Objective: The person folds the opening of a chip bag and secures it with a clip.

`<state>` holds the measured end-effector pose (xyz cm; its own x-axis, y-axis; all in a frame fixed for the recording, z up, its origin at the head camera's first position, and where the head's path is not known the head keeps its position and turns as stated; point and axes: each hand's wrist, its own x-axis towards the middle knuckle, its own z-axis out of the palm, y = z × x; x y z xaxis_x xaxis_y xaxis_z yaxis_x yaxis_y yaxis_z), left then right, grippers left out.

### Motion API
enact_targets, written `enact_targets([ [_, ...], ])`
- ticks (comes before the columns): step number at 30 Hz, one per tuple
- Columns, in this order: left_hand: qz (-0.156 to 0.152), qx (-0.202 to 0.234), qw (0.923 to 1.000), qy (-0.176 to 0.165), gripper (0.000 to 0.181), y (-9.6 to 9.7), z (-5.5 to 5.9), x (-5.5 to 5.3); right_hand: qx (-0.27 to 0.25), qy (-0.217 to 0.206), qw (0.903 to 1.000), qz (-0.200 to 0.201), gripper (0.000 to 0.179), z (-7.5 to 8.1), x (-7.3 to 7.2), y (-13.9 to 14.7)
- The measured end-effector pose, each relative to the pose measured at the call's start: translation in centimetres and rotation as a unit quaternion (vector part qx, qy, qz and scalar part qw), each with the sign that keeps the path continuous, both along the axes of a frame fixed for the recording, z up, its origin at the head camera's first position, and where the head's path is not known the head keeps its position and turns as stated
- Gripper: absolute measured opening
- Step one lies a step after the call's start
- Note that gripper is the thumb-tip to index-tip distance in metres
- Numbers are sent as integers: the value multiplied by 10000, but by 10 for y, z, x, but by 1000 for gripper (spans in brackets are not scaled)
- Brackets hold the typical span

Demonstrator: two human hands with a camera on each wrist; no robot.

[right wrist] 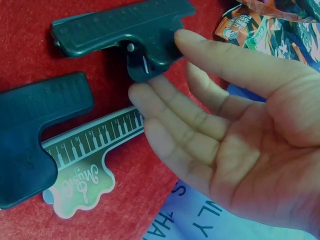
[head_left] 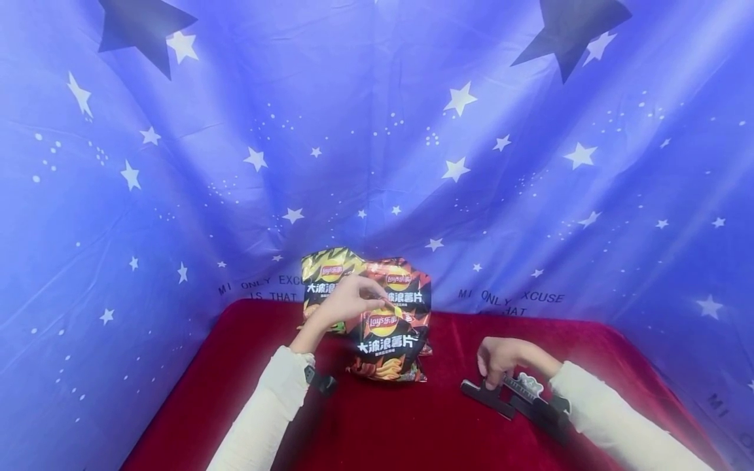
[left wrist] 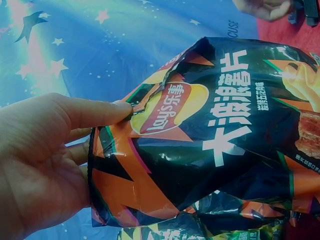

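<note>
My left hand pinches the top edge of the front Lay's chip bag, a black and orange one. In the left wrist view, the thumb of the left hand lies over the crumpled top of this bag. My right hand is at a black clip on the red cloth. In the right wrist view, the right hand's thumb and fingertips meet the edge and handle of that clip. Beside it lie a second black clip and a ruler with piano keys.
Behind the front bag stand a yellow-green chip bag and a red chip bag. Red velvet cloth covers the table. A blue curtain with stars hangs round the back and sides.
</note>
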<state>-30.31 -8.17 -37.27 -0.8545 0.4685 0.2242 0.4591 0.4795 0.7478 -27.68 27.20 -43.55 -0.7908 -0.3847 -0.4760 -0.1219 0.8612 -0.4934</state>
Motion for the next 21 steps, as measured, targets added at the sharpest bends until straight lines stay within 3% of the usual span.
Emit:
enact_targets([
  [3,26,26,10000,11,13,0,0,-1,-53,-169,9998,-70,27,0,0,0],
  [13,57,26,9995,321,8,-3,-3,-6,80,-84,9999,98,17,2,2,-1],
  [21,202,79,9997,106,9,-3,-3,-4,77,-309,9995,85,18,0,2,0],
])
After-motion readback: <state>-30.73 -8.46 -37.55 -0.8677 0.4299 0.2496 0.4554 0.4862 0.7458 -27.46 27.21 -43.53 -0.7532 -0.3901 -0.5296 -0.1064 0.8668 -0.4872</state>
